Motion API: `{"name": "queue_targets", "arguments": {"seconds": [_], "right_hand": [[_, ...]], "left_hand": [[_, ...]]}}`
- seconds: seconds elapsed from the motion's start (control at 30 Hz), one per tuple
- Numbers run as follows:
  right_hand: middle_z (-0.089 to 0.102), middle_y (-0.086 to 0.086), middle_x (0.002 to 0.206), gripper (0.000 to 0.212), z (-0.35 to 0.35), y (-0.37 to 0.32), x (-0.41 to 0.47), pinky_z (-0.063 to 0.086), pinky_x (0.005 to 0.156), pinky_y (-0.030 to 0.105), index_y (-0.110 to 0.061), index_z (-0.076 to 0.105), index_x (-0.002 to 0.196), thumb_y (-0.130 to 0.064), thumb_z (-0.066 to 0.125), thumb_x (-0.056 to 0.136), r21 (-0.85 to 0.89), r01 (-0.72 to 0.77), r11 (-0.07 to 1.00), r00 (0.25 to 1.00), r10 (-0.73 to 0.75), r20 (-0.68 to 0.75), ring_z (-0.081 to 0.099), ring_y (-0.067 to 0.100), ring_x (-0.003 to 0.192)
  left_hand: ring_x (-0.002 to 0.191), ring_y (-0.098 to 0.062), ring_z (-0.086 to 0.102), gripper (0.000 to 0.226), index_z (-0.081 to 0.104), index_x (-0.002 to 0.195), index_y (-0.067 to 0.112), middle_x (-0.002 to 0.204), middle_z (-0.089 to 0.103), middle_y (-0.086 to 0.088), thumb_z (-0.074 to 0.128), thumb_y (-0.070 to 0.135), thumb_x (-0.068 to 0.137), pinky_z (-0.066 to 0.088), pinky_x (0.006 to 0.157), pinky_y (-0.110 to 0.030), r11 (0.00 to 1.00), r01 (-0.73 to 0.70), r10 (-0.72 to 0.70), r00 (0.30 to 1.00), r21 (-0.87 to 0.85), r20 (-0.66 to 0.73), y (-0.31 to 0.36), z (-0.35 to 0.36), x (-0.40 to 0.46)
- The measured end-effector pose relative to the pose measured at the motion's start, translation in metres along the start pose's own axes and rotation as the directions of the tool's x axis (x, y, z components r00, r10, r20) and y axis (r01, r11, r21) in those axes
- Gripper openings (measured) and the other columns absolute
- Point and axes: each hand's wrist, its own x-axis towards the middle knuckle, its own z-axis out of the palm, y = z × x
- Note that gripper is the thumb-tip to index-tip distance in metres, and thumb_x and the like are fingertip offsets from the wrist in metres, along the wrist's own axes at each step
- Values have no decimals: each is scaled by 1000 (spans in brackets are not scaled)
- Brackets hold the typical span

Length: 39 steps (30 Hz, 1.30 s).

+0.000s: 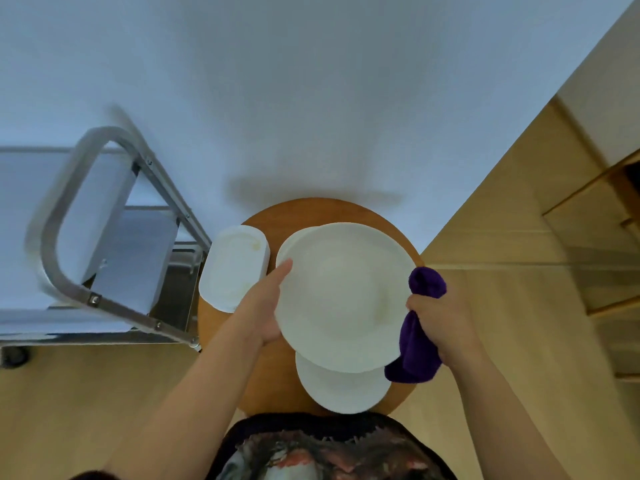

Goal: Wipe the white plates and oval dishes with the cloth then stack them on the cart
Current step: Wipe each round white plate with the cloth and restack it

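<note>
A large round white plate (343, 296) is lifted over the round wooden table (270, 368). My left hand (266, 306) grips its left rim, thumb on top and fingers hidden beneath. My right hand (438, 320) clutches a bunched purple cloth (417, 341) at the plate's right edge. A second white plate (343, 389) lies on the table under the held one, near my body. Another plate's rim (294, 237) peeks out behind the held plate. A stack of white oval dishes (232, 268) sits at the table's left edge. The metal cart (104, 237) stands to the left.
The cart has a grey tubular handle (52, 244) and flat shelves. A white wall fills the background. Wooden cabinets (571, 220) run along the right. The floor is light wood.
</note>
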Motion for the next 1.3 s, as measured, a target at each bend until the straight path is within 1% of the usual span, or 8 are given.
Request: {"name": "queue_targets", "arguments": {"seconds": [0.13,0.2,0.27,0.37,0.5,0.7,0.97,1.3], "right_hand": [[61,-13,91,37,-6,-4,-22,51,75,29,-24,57,112,-6,65,81,-24,374,927,912,-373,-173,60,4,84],[59,-15,105,53,-7,-5,-38,49,79,13,-18,53,127,-11,67,76,-14,622,783,761,-609,-225,57,-7,94],[49,-8,134,69,0,-2,-52,36,103,18,-22,37,140,-32,63,76,-120,728,675,671,-737,-83,45,1,125],[2,0,159,98,19,5,-56,-7,116,41,-21,-1,151,-81,17,76,-622,581,525,791,-545,279,-6,17,146],[-4,8,160,89,46,13,-46,-11,115,45,-11,-12,149,-70,8,86,-807,311,502,911,-399,103,-9,21,146],[0,11,160,76,60,-6,-30,-9,115,42,-8,-4,151,-52,22,95,-717,375,587,846,-533,5,-5,22,146],[10,-3,159,72,86,-22,-46,-12,114,30,-21,10,152,-51,11,86,-515,786,341,569,-725,388,-6,2,141],[38,-18,147,48,71,7,-57,-10,109,15,-30,46,139,-45,41,93,-235,899,370,428,-625,652,10,-18,129]], "left_hand": [[103,-35,60,36,57,121,24,114,65,-11,53,46,92,52,82,-52,988,-69,67,998,-140,-18,-15,5,-11],[97,-34,61,36,57,117,28,109,66,-8,52,52,90,57,64,-47,975,-142,135,990,-170,-50,-18,11,-19],[87,-29,62,30,57,103,31,97,67,-4,51,56,88,56,47,-37,957,-216,194,973,-194,-127,-20,19,-29],[95,-28,62,36,55,105,38,102,67,-2,45,66,85,58,64,-40,946,-294,274,950,-136,-147,-27,28,-38],[104,-27,61,41,55,112,42,112,66,0,36,67,86,53,86,-48,930,-367,358,921,-35,-152,-40,35,-45],[95,-23,65,36,61,96,44,84,74,10,38,69,85,57,77,-41,949,-314,314,942,18,-119,-49,39,-49],[98,-12,62,37,67,94,37,86,74,15,40,62,90,50,83,-30,920,-385,391,906,66,-160,-34,38,-46],[94,-27,62,48,57,96,24,100,66,-8,50,69,81,54,72,-40,971,-236,211,932,-49,-293,-22,19,-37]]}}
